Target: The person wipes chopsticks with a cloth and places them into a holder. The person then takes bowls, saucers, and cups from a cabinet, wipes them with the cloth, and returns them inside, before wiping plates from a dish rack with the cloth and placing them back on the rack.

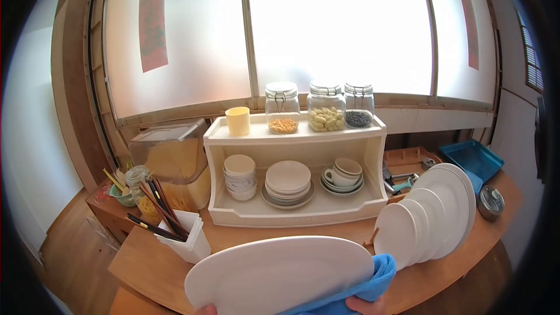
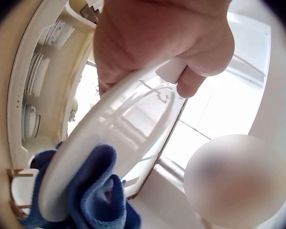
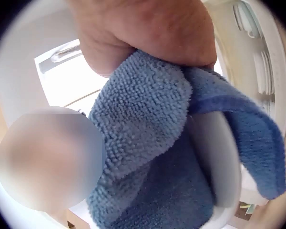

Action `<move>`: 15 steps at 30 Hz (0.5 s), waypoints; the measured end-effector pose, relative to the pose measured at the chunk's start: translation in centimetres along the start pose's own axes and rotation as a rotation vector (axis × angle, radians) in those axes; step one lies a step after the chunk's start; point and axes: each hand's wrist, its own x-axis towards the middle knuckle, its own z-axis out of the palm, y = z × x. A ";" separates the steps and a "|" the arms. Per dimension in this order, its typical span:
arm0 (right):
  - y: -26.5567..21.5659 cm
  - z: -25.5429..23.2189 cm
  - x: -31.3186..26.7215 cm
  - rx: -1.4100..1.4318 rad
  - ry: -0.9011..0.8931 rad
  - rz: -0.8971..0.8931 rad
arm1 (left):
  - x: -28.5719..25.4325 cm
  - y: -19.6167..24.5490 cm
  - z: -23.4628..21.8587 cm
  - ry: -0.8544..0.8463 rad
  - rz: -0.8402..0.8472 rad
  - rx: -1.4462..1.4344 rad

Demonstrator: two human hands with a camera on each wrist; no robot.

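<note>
A large white oval plate [image 1: 280, 271] is held tilted at the bottom centre of the head view. My left hand [image 2: 164, 38] grips one end of it, the thumb on one face and the other fingers behind. At the plate's other end, my right hand [image 3: 148, 31] holds a blue cloth [image 3: 143, 105] folded round the rim. In the head view the cloth [image 1: 356, 291] runs along the plate's lower right edge, and only small parts of both hands show.
A cream shelf [image 1: 297, 219] with bowls, plates and cups stands behind, jars and a yellow cup [image 1: 238, 121] on top. White plates [image 1: 395, 233] stand upright at the right. A white holder [image 1: 189, 245] with chopsticks is at the left, a blue tray [image 1: 475, 160] at the back right.
</note>
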 end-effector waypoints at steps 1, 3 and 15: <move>2.2 -0.8 -0.3 0.139 -0.023 -0.025 | 0.1 -0.5 0.8 0.035 0.068 -0.084; 3.9 -1.2 -0.5 0.260 -0.065 -0.041 | -0.1 -2.1 0.8 0.083 0.154 -0.183; 2.1 -0.5 -0.1 -0.151 0.068 -0.161 | -0.8 -5.9 -1.0 0.104 -0.121 -0.394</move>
